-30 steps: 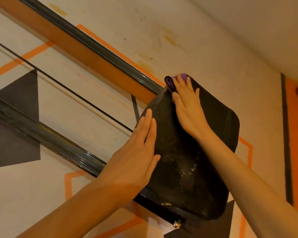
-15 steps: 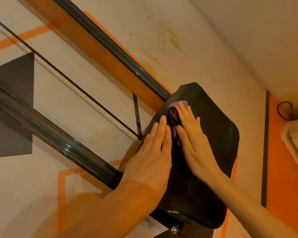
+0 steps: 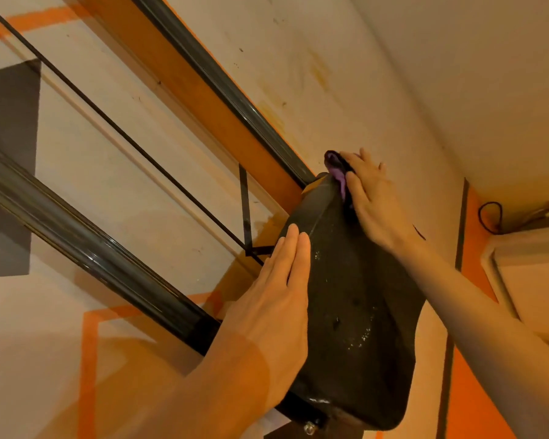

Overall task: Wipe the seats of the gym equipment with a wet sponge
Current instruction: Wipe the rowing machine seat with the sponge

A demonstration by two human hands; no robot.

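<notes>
One black padded vinyl seat pad (image 3: 355,299) is in view, mounted on a dark metal frame, with a bolt (image 3: 309,428) visible at its lower bracket. One purple sponge (image 3: 338,174) is present, located at the top edge of the pad, partly projecting past that edge. Two bare hands are on the pad. The right hand (image 3: 374,204) lies flat over the sponge with fingers extended, pressing it against the upper part of the pad rather than closing round it; most of the sponge is hidden beneath the palm. The left hand (image 3: 276,315) is open, fingers straight and together, laid flat against the pad's left side and holding nothing. The pad surface is dark and glossy, with scattered bright specks and droplets on its lower half. Two thick dark metal tubes run diagonally: one tube (image 3: 86,248) at lower left ending near the left wrist, a second tube (image 3: 222,80) higher up meeting the pad's top. One thin black cable (image 3: 114,128) runs between them. Behind stands a cream wall (image 3: 346,74) painted with orange bands and grey angular shapes, marked with yellowish stains. At the right edge a white unit (image 3: 533,267) sits near the ceiling, with a looped black cord (image 3: 490,217) just above it.
</notes>
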